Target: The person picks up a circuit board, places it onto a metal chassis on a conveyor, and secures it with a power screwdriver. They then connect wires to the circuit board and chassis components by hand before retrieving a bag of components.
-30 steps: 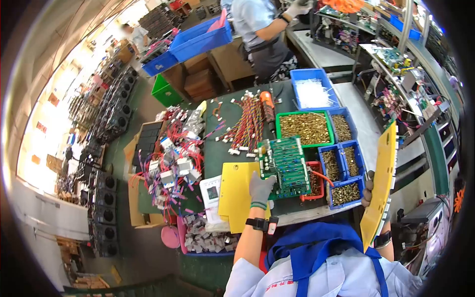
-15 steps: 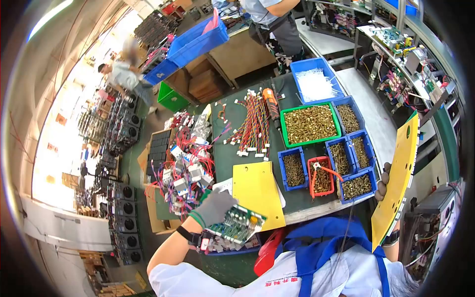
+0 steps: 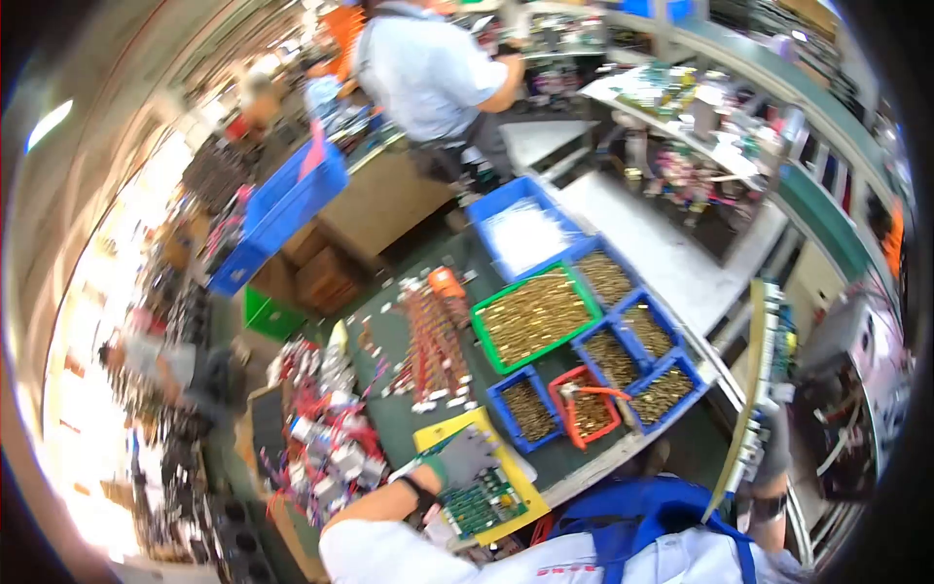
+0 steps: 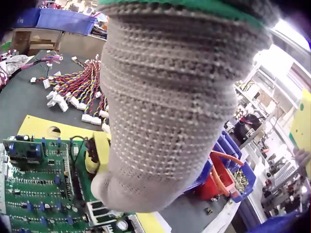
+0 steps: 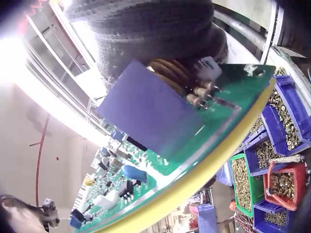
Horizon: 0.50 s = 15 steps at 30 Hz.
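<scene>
Left hand, head view: your left hand (image 3: 467, 456) grips the green board (image 3: 484, 504). Half a second ago this board was tilted and left of the yellow sheet (image 3: 520, 467); now it is over the sheet, on the near side of the tabletop (image 3: 391, 426).
Yellow-backed board, head view: your right hand (image 3: 773, 443) holds this board (image 3: 752, 389) on the right. It has turned and shows nearly its edge, with the parts facing right.
Left fingers, left wrist view: they are bent down at the right edge of the green board, beside a yellow-wrapped part (image 4: 101, 150). The glove hides how the fingers meet below.
Board contact, left wrist view: the sheet shows behind and under the board; I cannot tell if they touch.
Right fingers, right wrist view: they pinch the board edge near a purple block (image 5: 148, 109) and a copper coil (image 5: 170, 73); the fingertips are hidden.
</scene>
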### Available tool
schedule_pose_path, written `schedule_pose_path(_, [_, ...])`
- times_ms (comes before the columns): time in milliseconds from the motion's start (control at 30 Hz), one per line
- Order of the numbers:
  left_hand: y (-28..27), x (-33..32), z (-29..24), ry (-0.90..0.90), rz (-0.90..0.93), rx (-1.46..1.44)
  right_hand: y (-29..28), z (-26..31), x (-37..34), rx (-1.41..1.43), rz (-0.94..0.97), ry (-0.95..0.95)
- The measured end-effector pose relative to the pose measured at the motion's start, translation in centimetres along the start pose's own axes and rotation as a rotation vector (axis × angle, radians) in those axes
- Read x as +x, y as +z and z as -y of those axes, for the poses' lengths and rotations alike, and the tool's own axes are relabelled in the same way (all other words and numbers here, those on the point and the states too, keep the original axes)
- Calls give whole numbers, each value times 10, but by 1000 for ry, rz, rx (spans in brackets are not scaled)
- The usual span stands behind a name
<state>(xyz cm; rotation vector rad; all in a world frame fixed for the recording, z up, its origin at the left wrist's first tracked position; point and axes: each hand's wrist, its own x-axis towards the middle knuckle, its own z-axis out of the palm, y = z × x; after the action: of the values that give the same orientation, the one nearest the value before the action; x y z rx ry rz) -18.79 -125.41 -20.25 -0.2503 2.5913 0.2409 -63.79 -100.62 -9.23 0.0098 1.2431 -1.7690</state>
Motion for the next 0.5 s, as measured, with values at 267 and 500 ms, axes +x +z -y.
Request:
schedule_pose_path(267, [-173, 65, -91, -156, -689, -1558, 6, 31, 15, -194, 268, -51])
schedule_pose_path(500, [-270, 195, -258, 152, -869, -2297, -50, 68, -6, -395, 258, -119])
